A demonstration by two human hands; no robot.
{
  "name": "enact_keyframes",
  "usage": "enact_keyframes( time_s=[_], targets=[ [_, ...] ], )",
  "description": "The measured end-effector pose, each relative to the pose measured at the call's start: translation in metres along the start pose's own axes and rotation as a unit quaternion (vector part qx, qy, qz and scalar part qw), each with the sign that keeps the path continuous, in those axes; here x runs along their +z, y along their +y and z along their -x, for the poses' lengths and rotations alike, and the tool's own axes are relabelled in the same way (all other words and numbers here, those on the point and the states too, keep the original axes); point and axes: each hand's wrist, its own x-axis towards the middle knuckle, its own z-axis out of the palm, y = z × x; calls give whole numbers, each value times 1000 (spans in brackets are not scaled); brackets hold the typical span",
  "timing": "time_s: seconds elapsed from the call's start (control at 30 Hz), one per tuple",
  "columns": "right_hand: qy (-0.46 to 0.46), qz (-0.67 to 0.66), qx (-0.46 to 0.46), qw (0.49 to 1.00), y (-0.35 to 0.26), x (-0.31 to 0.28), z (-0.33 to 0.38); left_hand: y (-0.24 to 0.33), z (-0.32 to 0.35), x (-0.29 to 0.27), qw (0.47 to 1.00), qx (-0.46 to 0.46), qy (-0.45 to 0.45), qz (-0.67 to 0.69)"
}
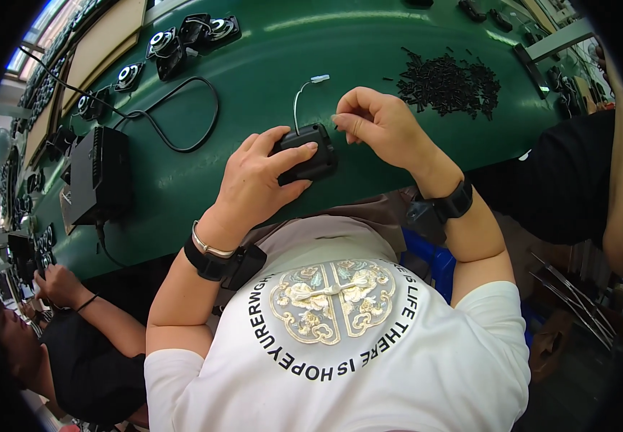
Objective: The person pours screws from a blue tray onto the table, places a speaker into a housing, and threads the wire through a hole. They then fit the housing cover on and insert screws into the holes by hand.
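Observation:
A black plastic box (321,163) with rounded corners, which looks like a small speaker housing, rests on the green table in front of me. My left hand (257,169) grips it from the left, with the thumb and a finger across its top. From its far side rises a thin pale cable (296,104) ending in a white connector (319,78). Just beyond the box's right corner, my right hand (377,128) pinches a small dark piece, probably a screw, mostly hidden by the fingertips. To the right of that hand lies a pile of small black screws (448,83).
Several black speakers (160,43) stand at the far left. A large black boxy device (101,176) and a looped black cable (215,119) lie on the green table (268,57). Another person's hand (64,286) is at lower left; a dark-clothed person (560,176) sits at right.

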Motion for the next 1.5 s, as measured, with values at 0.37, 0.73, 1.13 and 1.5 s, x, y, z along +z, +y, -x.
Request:
enact_keyframes(
  time_s=[0.37, 0.73, 1.13, 1.5],
  targets=[
    [45, 248, -198, 947, 15, 21, -16, 4, -1, 2, 1000, -11, 2, 8],
    [99, 276, -277, 915, 9, -9, -9, 2, 0, 3, 1000, -13, 5, 15],
    [104, 544, 134, 822, 34, -110, -69, 5, -1, 4, 1000, -15, 3, 17],
    [-15, -42, -31, 998, 8, -7, 28, 5, -2, 4, 1000, -16, 5, 17]
  ],
)
